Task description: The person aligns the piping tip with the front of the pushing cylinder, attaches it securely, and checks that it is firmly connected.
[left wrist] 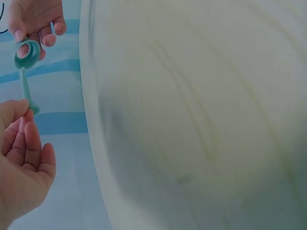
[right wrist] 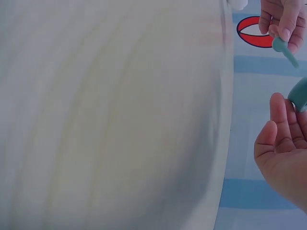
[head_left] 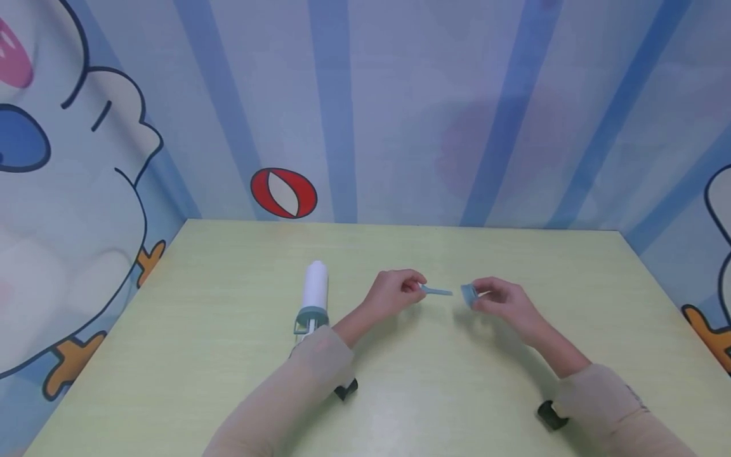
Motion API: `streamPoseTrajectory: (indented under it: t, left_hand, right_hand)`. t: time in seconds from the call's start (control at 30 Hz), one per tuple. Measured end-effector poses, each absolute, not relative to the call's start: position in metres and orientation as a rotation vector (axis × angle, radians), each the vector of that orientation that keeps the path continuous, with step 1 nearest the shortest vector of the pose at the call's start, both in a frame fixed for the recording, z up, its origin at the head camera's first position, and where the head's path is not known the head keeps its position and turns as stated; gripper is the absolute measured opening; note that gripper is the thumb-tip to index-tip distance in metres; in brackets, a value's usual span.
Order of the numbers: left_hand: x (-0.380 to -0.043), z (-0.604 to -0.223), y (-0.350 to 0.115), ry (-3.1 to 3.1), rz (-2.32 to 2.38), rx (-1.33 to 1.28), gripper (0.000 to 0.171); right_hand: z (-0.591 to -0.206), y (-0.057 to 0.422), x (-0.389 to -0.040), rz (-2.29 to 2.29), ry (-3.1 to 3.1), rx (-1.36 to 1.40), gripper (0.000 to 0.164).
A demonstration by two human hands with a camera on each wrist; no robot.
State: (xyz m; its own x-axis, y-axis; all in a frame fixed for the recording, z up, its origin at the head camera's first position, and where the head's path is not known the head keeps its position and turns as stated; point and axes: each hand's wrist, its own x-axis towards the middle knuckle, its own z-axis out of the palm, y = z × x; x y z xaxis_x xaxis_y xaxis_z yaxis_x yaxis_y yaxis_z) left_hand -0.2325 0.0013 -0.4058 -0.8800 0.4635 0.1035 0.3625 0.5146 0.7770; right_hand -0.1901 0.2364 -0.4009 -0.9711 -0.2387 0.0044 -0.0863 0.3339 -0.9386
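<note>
My left hand (head_left: pixel 394 293) pinches a slim teal nozzle (head_left: pixel 438 292) by its wider end. In the left wrist view the thin tip of the nozzle (left wrist: pixel 25 84) points at a teal ring-shaped cap (left wrist: pixel 20 62). Thumb and fingers of my right hand (head_left: pixel 510 308) hold that cap (head_left: pixel 469 296) by its side, its round hole showing in the left wrist view. A small gap separates nozzle and cap in the head view. Left of my left forearm lies a white tube (head_left: pixel 315 285) with a teal collar (head_left: pixel 312 316) and white rods, partly hidden by the sleeve.
Both hands are above a pale yellow-green table (head_left: pixel 445 393). A blue striped wall (head_left: pixel 394 114) with cartoon figures and a red ball print (head_left: pixel 283 193) rises behind its far edge. Black wrist devices (head_left: pixel 551 416) are strapped below both sleeves.
</note>
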Motion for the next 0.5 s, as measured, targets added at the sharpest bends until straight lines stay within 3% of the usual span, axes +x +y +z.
streamPoseTrajectory:
  t: [0.5]
  left_hand:
    - [-0.223,-0.403,0.006,2.587,1.443,0.64,0.025]
  right_hand:
    - [-0.406,0.219,-0.193,-1.846,2.294,-0.36,0.04]
